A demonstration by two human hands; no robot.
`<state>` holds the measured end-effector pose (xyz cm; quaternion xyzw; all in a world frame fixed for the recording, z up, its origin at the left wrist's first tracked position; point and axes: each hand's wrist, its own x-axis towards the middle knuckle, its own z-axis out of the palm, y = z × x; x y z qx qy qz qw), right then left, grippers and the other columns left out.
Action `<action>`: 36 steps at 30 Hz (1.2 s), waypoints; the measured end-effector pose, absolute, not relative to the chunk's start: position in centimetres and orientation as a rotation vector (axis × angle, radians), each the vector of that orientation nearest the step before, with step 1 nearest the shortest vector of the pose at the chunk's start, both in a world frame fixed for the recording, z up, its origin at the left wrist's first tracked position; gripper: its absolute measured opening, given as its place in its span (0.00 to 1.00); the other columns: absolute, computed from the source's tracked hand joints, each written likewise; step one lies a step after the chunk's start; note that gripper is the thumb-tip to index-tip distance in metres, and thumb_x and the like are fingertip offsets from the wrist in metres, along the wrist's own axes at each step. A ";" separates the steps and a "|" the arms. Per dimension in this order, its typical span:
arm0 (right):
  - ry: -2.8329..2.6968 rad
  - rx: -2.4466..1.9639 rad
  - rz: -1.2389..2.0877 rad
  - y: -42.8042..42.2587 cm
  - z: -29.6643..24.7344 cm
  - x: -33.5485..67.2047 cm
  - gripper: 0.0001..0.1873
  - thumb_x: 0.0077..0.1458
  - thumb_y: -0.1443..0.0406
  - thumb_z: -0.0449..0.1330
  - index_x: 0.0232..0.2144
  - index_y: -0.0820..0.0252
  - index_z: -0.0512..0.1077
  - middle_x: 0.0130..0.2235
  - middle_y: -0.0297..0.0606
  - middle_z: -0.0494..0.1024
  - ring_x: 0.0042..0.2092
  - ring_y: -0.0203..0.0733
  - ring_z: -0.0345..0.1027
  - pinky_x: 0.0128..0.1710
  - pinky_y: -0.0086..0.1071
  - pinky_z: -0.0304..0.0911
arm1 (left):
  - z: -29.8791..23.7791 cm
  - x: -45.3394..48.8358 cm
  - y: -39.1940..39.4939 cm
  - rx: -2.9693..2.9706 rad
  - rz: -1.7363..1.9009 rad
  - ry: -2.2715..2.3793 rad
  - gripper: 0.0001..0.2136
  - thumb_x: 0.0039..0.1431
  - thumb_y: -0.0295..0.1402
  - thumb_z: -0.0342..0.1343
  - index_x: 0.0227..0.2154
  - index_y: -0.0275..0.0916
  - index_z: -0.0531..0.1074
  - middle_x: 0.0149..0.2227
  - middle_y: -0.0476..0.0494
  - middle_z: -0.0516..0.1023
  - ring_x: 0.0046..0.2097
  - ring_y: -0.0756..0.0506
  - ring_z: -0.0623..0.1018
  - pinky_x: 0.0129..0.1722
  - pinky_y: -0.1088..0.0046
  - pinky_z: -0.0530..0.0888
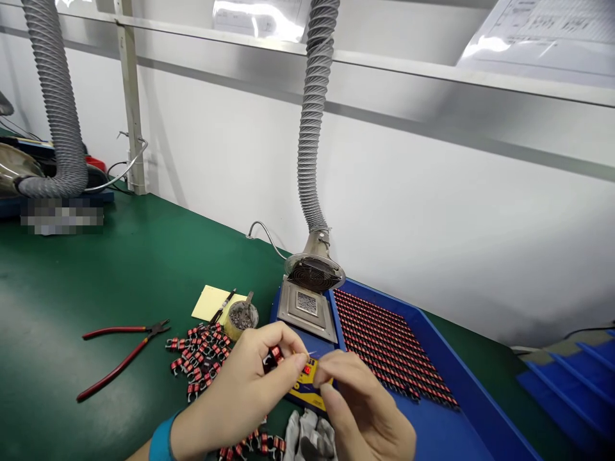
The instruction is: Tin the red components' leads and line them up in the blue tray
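Observation:
My left hand [250, 384] is closed around a small red and black coil part [275, 354], held just above the green bench. My right hand [358, 400] pinches a thin wire lead [310, 353] that sticks out of that part. Both hands meet in front of a solder pot [307, 307] with a square metal top. A pile of several similar red and black parts [199, 358] lies to the left of my left hand. More of them lie below my wrist [250, 444].
A blue tray [461, 397] at the right holds rows of red parts [389, 342]. A grey fume hose [312, 128] ends in a round hood [313, 272] over the pot. Red-handled pliers [120, 355], a yellow pad [211, 302], a small tin [241, 318] and a grey glove [307, 438] lie nearby.

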<state>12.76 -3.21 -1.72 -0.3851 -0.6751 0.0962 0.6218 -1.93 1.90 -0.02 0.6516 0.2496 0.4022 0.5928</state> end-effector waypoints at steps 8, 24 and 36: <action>-1.663 -1.079 -0.019 -3.6 -1.7 13.0 0.09 0.57 0.76 0.57 0.34 0.57 0.71 0.28 0.33 0.73 0.29 0.36 0.66 0.30 0.29 0.62 | -0.1 -2.2 1.6 2.083 0.944 0.619 0.08 0.66 0.28 0.46 0.32 0.40 0.68 0.30 0.53 0.73 0.32 0.51 0.71 0.33 0.78 0.65; -1.544 -1.043 0.173 -3.7 -1.8 12.6 0.09 0.59 0.74 0.57 0.32 0.57 0.73 0.29 0.33 0.74 0.30 0.36 0.66 0.32 0.29 0.62 | -0.5 -2.2 1.7 2.415 1.312 0.496 0.09 0.67 0.25 0.44 0.33 0.38 0.68 0.29 0.50 0.76 0.29 0.51 0.74 0.31 0.78 0.69; -1.561 -0.907 0.083 -3.3 -1.6 12.8 0.18 0.54 0.79 0.59 0.41 0.52 0.76 0.34 0.36 0.80 0.37 0.42 0.73 0.37 0.33 0.68 | 0.2 -2.6 1.2 2.233 1.111 0.588 0.08 0.66 0.25 0.47 0.33 0.41 0.67 0.30 0.54 0.77 0.30 0.53 0.75 0.32 0.82 0.69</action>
